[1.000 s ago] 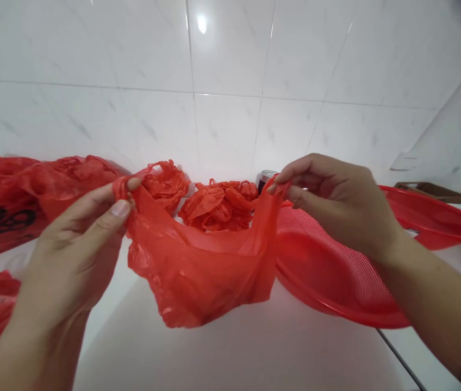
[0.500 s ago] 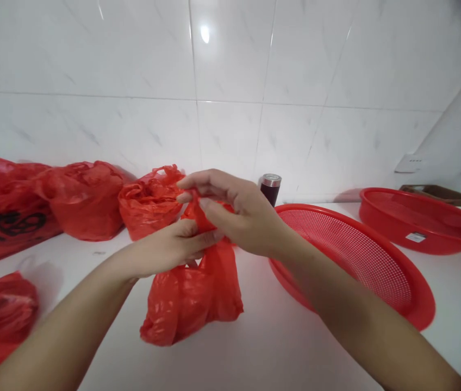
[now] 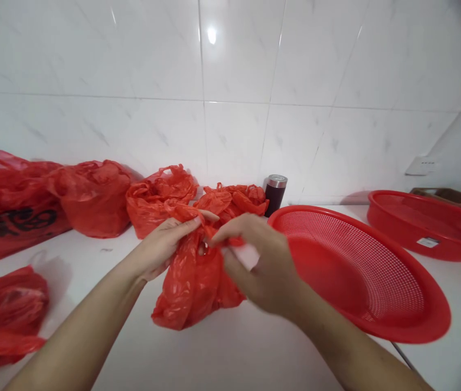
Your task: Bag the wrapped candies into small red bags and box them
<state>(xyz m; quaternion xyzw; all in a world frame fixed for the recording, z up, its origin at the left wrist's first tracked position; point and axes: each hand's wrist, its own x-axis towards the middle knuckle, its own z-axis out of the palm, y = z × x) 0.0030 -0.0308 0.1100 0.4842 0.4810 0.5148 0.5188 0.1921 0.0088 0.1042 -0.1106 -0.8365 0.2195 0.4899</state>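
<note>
A red plastic bag (image 3: pixel 198 288) with something bulky inside rests on the white table, in front of me. My left hand (image 3: pixel 169 239) is closed on the gathered top of this bag, thumb uppermost. Just to its right, my right hand (image 3: pixel 263 263) pinches another part of the bag's top; motion blurs its fingers a little. Between the two hands the plastic is twisted and drawn apart. What the bag contains is hidden.
Several filled red bags (image 3: pixel 94 203) line the wall at left, and another red bag (image 3: pixel 10 315) lies nearer. A dark tumbler (image 3: pixel 275 195) stands behind. To the right are a red mesh basket (image 3: pixel 393 282), a red basin (image 3: pixel 430 228) and a brown tray (image 3: pixel 454 198).
My hands have moved apart: the right went down and to the right, the left turned up with its thumb on the bag's top. The view shifted slightly left.
</note>
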